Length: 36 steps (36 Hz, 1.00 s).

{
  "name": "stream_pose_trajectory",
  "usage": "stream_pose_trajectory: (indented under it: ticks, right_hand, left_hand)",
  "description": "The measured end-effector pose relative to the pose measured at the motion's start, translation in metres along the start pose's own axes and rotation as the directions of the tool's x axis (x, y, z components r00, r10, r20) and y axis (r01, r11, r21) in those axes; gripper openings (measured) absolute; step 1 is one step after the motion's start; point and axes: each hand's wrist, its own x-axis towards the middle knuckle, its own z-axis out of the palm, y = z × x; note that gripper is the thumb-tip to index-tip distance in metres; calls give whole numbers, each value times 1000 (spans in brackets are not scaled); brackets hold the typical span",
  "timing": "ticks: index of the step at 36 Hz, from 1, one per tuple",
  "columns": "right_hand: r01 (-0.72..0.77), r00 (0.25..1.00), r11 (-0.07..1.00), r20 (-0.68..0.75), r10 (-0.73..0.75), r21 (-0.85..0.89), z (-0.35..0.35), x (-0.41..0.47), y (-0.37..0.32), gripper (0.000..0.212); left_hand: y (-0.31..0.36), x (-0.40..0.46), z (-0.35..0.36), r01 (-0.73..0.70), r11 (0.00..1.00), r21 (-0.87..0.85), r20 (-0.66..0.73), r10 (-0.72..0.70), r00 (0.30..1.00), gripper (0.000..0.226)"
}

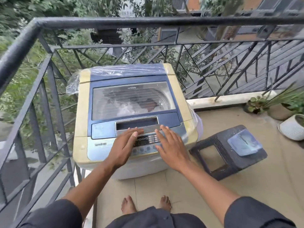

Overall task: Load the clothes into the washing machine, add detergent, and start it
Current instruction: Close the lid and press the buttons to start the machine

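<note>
Lid shut, load inside, both hands over the controls: start step judged pending.

The cream-and-blue top-loading washing machine (131, 116) stands at centre frame against the black metal balcony railing (115, 22); its tinted transparent lid (133, 99) is down, and pale and dark clothes (131, 107) show through it in the drum, so loading appears done. On the dark woven plastic stool (228, 152), right of centre, sits a translucent blue lidded container (244, 142); whether detergent was added cannot be told. The left hand (125, 145) and right hand (169, 143), fingers straight and holding nothing, hover at the grey button control panel (146, 142); contact cannot be confirmed.
</note>
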Motion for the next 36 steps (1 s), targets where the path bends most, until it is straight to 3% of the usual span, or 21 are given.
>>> stream_pose_trajectory:
  ticks: [7,13,20,26,36]
  right_hand:
    - [-157,988,984,-8,157,-83,5,-38,26,65]
    - [-173,985,980,-41,169,-104,0,-43,31,64]
    - [-202,977,975,-90,193,-92,-2,-40,26,60]
    - [-269,955,963,-131,267,3,-6,-34,14,53]
    - [-270,954,963,-135,268,-1,-4,-33,13,59]
  left_hand:
    - [13,24,8,111,912,-396,113,-72,991,78]
    - [10,47,11,206,818,-536,229,-94,969,85]
    - [-3,55,7,287,780,-556,345,-98,934,91]
    - [-7,59,6,295,780,-552,349,-106,931,90]
    - [-7,57,9,275,812,-514,331,-109,937,87]
